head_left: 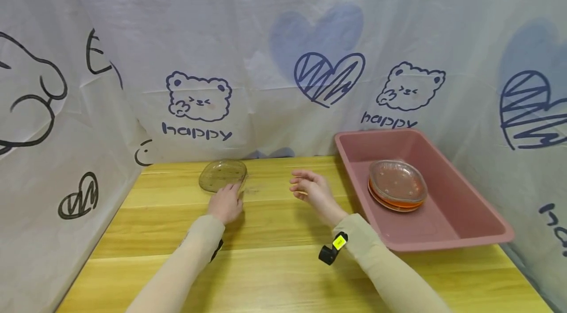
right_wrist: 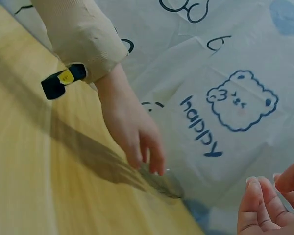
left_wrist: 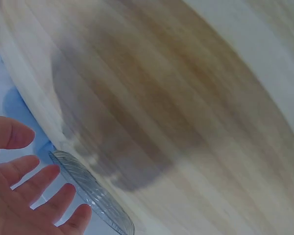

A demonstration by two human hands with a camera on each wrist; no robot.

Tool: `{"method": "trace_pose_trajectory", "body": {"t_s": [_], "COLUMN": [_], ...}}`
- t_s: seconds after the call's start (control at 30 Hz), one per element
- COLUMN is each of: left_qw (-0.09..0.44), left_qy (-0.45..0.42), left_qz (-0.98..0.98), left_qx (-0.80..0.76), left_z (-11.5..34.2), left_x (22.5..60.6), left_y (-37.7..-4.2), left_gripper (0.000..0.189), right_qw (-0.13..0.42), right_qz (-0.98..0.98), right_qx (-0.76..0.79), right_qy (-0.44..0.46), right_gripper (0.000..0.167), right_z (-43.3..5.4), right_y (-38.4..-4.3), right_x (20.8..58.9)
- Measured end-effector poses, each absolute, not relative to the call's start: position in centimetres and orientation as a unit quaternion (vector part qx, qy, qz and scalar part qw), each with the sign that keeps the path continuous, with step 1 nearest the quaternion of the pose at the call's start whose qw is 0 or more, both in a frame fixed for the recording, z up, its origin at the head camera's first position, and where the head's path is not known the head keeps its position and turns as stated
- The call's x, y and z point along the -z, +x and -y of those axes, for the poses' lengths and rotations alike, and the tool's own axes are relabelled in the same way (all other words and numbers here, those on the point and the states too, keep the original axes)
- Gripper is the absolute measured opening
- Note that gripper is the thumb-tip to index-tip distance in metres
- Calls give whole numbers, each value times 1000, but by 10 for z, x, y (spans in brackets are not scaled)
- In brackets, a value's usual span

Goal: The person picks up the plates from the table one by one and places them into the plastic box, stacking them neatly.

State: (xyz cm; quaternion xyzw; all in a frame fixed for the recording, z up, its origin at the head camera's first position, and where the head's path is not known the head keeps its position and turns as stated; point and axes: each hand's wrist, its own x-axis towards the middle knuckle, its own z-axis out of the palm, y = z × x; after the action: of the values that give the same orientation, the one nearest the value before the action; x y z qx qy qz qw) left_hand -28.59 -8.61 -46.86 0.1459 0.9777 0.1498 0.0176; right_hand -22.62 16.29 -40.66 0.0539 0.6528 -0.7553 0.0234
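A clear glass plate [head_left: 219,173] lies on the table near its back edge, left of centre. Over the plate's near right side is my left hand [head_left: 226,203], fingers loosely extended. In the left wrist view the hand [left_wrist: 34,196] has its fingers spread, with the ribbed plate [left_wrist: 95,196] just beyond the fingertips. Whether they touch it I cannot tell. My right hand [head_left: 313,192] hovers above the table between the plate and the tub. Its fingers [right_wrist: 255,200] are loosely bent and hold nothing.
A pink tub [head_left: 469,204] stands on the right of the table. Inside it, a clear plate [head_left: 397,180] is stacked on orange ones [head_left: 398,204]. A white printed curtain [head_left: 257,67] hangs behind and along both sides of the wooden table [head_left: 266,273].
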Motion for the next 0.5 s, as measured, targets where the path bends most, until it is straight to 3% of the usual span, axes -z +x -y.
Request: {"method": "trace_pose_trajectory", "body": {"t_s": [0.5], "left_qw": [31], "left_qy": [148], "left_qz": [-978], "left_qx": [-146], "left_z": [93], "left_x": [473], "left_y": [-286], "left_gripper": [52], "right_qw": [80], "right_qz": [-616], "right_qx": [776], "right_qy": [110], "right_gripper": [35], "right_z": [-154], "right_y": [-228], "right_x": [439]}}
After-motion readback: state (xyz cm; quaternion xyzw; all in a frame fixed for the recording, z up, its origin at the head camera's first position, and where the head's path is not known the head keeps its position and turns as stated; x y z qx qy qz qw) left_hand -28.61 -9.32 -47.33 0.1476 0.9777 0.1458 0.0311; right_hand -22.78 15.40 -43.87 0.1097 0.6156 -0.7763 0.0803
